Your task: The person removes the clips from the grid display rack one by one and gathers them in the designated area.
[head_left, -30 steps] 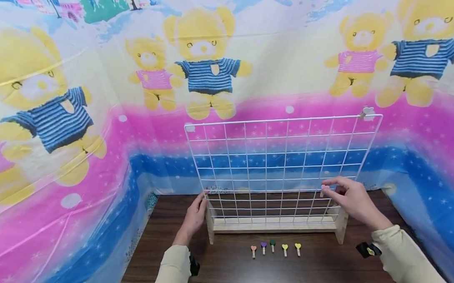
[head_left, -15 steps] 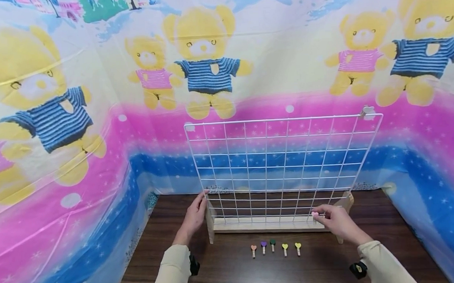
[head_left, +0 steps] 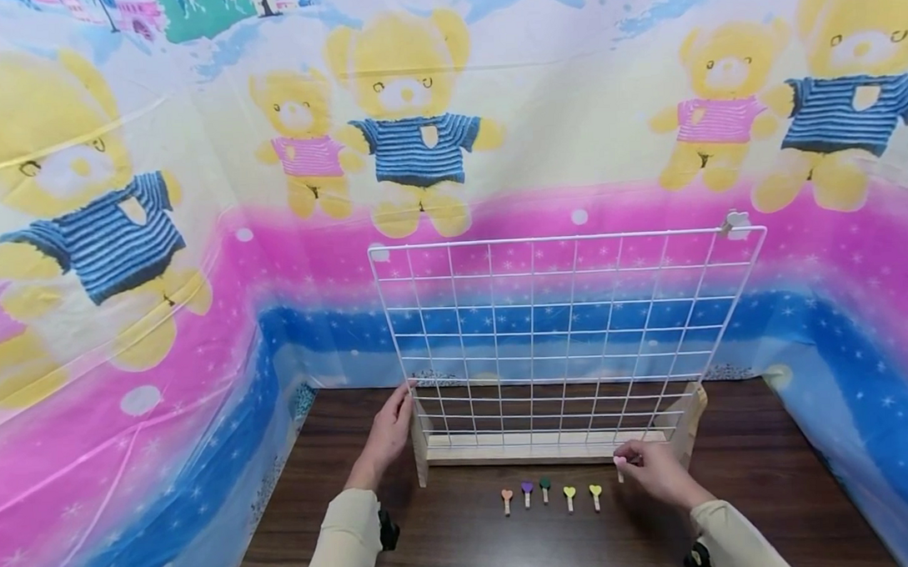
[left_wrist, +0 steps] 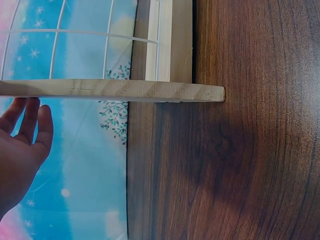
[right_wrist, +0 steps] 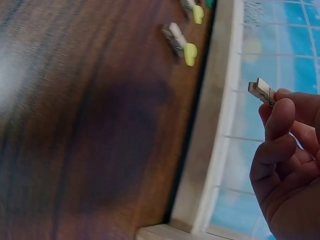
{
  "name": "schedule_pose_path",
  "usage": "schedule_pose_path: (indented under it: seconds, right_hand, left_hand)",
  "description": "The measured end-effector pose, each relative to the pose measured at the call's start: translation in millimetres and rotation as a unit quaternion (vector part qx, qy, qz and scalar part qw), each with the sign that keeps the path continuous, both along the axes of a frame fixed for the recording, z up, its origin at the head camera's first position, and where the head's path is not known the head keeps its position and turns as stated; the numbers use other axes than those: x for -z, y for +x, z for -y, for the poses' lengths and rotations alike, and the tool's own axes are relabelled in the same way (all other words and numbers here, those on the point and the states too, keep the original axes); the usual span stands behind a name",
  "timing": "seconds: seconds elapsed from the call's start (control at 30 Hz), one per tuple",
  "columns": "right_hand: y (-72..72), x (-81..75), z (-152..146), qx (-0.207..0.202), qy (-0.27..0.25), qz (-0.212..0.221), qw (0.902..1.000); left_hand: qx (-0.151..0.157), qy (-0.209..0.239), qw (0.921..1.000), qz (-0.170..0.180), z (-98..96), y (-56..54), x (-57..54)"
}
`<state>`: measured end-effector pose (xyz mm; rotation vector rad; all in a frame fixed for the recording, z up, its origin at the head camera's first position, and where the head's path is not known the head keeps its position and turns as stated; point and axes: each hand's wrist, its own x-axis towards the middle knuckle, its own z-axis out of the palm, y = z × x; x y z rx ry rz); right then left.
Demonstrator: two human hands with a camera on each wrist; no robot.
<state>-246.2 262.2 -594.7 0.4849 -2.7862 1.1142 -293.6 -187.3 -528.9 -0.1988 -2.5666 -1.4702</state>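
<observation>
My right hand (head_left: pixel 656 470) pinches a small wooden clothespin with a pink heart (head_left: pixel 620 462), low in front of the right part of the white wire grid (head_left: pixel 572 238). In the right wrist view the clothespin's wooden end (right_wrist: pixel 260 91) sticks out past thumb and fingertips. The left hand (head_left: pixel 388 426) reaches to the left wooden upright (head_left: pixel 421 461) of the grid's stand. From the left wrist, its extended fingertips (left_wrist: pixel 32 102) rest against the upright's outer side (left_wrist: pixel 110 90); the thumb is hidden there.
A row of heart clothespins lies before the stand: orange (head_left: pixel 506 495), purple (head_left: pixel 527 489), green (head_left: pixel 545 485) and two yellow, the rightmost one (head_left: pixel 595 490) nearest the right hand. A white-topped clip (head_left: pixel 735 220) sits at the grid's top right. A bear-print cloth (head_left: pixel 584 129) hangs behind.
The right hand has come down and left from the grid's lower right, carrying the pink-heart clothespin to the stand's front edge. The left hand has stayed at the upright.
</observation>
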Motion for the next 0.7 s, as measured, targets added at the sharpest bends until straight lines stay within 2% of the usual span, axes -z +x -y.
schedule_pose_path:
  seconds: [0.13,0.7]
  right_hand:
    - [0.0,10.0,1.7,0.004,-0.004,0.047,0.9989]
    - [0.6,30.3,4.2,0.008,0.021,0.081,0.9965]
  left_hand:
    - [0.001,0.001,1.0,0.003,0.3,-0.1,0.1]
    - [0.005,0.007,1.0,0.004,0.4,0.5,-0.3]
